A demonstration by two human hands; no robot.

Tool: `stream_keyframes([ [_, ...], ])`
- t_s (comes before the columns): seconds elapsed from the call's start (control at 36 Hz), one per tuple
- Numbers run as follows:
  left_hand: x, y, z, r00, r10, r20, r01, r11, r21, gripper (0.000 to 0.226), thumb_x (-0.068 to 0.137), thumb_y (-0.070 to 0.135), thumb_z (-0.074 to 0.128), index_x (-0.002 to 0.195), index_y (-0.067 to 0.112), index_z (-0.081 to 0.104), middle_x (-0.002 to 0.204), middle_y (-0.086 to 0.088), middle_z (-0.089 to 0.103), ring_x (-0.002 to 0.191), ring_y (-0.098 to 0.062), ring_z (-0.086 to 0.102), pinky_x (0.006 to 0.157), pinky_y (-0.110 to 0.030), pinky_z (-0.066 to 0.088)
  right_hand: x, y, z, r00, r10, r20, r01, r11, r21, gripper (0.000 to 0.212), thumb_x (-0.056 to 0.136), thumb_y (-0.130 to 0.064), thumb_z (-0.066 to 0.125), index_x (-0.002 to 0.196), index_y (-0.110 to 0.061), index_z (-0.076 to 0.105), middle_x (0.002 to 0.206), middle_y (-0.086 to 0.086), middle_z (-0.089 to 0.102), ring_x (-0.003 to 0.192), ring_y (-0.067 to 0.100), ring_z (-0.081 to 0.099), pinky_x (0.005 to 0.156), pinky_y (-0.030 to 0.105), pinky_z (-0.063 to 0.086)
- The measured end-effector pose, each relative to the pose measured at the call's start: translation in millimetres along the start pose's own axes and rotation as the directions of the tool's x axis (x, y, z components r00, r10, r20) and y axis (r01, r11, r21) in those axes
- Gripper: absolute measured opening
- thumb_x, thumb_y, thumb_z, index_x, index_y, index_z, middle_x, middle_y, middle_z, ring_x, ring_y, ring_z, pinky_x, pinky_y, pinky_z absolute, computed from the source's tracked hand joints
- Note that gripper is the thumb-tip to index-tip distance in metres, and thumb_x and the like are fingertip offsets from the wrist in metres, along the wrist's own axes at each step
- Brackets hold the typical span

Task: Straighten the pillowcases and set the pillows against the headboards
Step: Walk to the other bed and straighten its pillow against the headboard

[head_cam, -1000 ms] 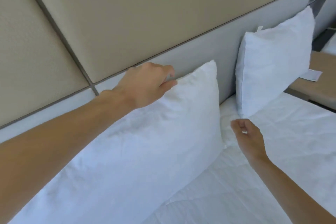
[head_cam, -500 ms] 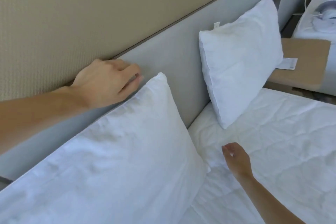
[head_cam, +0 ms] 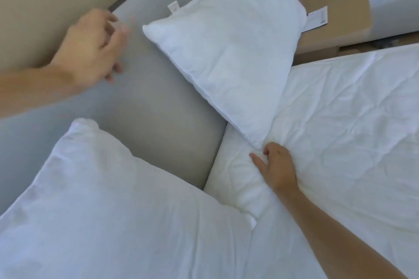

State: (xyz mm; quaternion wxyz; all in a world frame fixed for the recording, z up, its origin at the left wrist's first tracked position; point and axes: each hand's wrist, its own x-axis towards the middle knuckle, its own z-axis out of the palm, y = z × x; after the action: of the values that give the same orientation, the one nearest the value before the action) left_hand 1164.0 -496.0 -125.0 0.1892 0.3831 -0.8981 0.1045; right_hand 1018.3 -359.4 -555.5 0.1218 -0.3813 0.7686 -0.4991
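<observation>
Pillows lean on the headboard (head_cam: 145,88): far pillow (head_cam: 229,52) just beyond the right hand (head_cam: 275,166), fingers loosely curled, holding nothing; near pillow (head_cam: 108,206) below the left hand (head_cam: 90,50), fingers spread, relaxed.

Two bare forearms are seen, ending in the left hand (head_cam: 90,46) and the right hand (head_cam: 277,169). No sleeve, glove, watch or ring is worn on either. The left hand is blurred; short, unpainted fingernails are shown on it.
</observation>
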Motion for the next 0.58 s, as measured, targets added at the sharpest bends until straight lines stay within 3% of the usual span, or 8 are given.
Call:
stream_keyframes([
  [0.06, 43, 13, 12, 0.997, -0.075, 0.023, 0.074, 0.997, 0.035, 0.064, 0.09, 0.068, 0.037, 0.124, 0.014, 0.042, 0.082, -0.007, 0.068, 0.037, -0.012, 0.06, 0.037, -0.027, 0.044, 2, -3, 3, 0.996, -0.051, -0.075, 0.042, 0.992, -0.117, 0.04, 0.082, -0.048, 0.073, 0.081, -0.013, 0.054, 0.075, 0.003, 0.057, 0.073, 0.024, 0.056, 0.066, 0.032, 0.045],
  [0.11, 66, 15, 18, 0.987, -0.121, 0.107, 0.113, 0.99, 0.083, 0.068, 0.086, 0.074, 0.036, 0.116, 0.015, 0.049, 0.08, -0.008, 0.068, 0.039, -0.016, 0.062, 0.041, -0.027, 0.043, 8, -8, 5, 0.993, -0.063, -0.102, 0.034, 0.963, -0.267, 0.044, 0.081, -0.059, 0.067, 0.08, -0.017, 0.054, 0.07, 0.001, 0.059, 0.065, 0.022, 0.058, 0.054, 0.029, 0.042],
  [0.19, 74, 10, 28, 0.974, -0.014, 0.224, -0.024, 0.986, 0.166, 0.049, 0.09, 0.065, 0.044, 0.1, 0.019, 0.058, 0.073, -0.012, 0.069, 0.049, -0.02, 0.064, 0.055, -0.03, 0.049, 17, -8, 10, 0.991, -0.085, -0.104, 0.036, 0.915, -0.402, 0.044, 0.088, -0.063, 0.053, 0.077, -0.021, 0.053, 0.067, 0.0, 0.055, 0.06, 0.023, 0.058, 0.046, 0.028, 0.035],
  [0.31, 80, 1, 30, 0.96, 0.038, 0.278, -0.069, 0.992, 0.105, 0.034, 0.091, 0.052, 0.057, 0.08, 0.021, 0.062, 0.044, 0.002, 0.06, 0.037, -0.008, 0.052, 0.043, -0.014, 0.042, 17, -2, 15, 0.978, -0.185, -0.1, 0.125, 0.892, -0.435, 0.038, 0.095, -0.049, 0.046, 0.074, -0.02, 0.058, 0.066, 0.003, 0.052, 0.06, 0.027, 0.056, 0.045, 0.028, 0.033],
  [0.39, 83, -1, 28, 0.948, 0.034, 0.318, -0.082, 0.987, 0.139, 0.033, 0.09, 0.05, 0.059, 0.076, 0.02, 0.061, 0.044, 0.003, 0.061, 0.037, -0.005, 0.051, 0.048, -0.026, 0.04, 18, -2, 15, 0.972, -0.219, -0.085, 0.16, 0.881, -0.445, 0.036, 0.095, -0.043, 0.045, 0.073, -0.018, 0.06, 0.065, 0.003, 0.052, 0.058, 0.028, 0.055, 0.045, 0.027, 0.026],
  [0.58, 77, 7, 19, 0.91, 0.031, 0.412, -0.11, 0.98, 0.168, 0.03, 0.093, 0.031, 0.061, 0.068, 0.017, 0.054, 0.039, 0.005, 0.059, 0.035, -0.012, 0.055, 0.049, -0.021, 0.04, 19, 3, 16, 0.989, -0.151, 0.007, 0.139, 0.893, -0.428, 0.031, 0.093, -0.042, 0.039, 0.075, -0.023, 0.055, 0.066, -0.003, 0.052, 0.059, 0.023, 0.057, 0.045, 0.027, 0.03],
])
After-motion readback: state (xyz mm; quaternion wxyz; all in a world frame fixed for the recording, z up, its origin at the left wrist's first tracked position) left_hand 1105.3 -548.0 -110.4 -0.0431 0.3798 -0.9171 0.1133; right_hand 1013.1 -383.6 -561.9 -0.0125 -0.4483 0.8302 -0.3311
